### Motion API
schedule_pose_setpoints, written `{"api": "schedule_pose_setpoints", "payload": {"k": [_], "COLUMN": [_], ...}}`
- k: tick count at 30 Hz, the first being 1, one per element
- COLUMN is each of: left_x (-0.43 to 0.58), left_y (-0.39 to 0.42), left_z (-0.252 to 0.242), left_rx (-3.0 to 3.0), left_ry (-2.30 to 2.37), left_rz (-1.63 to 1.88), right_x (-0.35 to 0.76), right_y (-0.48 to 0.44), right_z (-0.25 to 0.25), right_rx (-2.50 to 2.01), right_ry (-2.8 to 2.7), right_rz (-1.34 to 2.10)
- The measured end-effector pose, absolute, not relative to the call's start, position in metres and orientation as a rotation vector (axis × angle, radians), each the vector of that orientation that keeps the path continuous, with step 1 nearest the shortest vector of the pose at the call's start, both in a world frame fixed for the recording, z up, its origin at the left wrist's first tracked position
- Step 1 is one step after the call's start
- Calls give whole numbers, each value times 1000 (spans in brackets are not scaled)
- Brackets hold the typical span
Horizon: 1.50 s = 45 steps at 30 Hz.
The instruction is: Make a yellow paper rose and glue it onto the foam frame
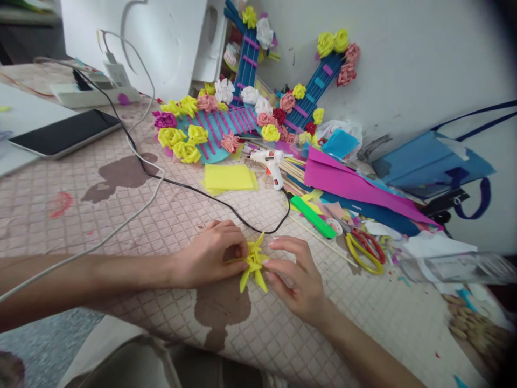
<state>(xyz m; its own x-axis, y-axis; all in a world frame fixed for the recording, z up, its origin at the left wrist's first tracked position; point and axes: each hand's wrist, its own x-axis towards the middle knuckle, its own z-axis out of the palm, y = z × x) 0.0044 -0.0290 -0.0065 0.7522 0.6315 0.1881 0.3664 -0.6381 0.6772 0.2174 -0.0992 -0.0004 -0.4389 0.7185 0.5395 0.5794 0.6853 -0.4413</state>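
Observation:
A yellow paper flower with pointed petals is between my two hands, just over the near part of the table. My left hand pinches it from the left, thumb and forefinger closed on a petal. On the other side my right hand has its fingers apart, with a fingertip at the flower's right petals; whether it grips one I cannot tell. Beyond the hands lies a stack of yellow paper squares. A white glue gun rests to the right of that stack.
Paper-flower-covered blue guitar shapes stand at the back. Right of the hands lie a green cutter, scissors, magenta sheets and a clear bottle. A black cord crosses the table; a tablet lies left.

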Motion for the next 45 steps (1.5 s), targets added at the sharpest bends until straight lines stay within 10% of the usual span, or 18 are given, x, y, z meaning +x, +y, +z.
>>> {"api": "schedule_pose_setpoints", "payload": {"k": [45], "left_x": [2], "left_y": [-29], "left_z": [-3], "left_rx": [2253], "left_ry": [725], "left_rz": [675], "right_x": [223], "right_y": [-97], "right_z": [-12], "right_rx": [-931], "right_ry": [-2295], "right_rz": [248]}}
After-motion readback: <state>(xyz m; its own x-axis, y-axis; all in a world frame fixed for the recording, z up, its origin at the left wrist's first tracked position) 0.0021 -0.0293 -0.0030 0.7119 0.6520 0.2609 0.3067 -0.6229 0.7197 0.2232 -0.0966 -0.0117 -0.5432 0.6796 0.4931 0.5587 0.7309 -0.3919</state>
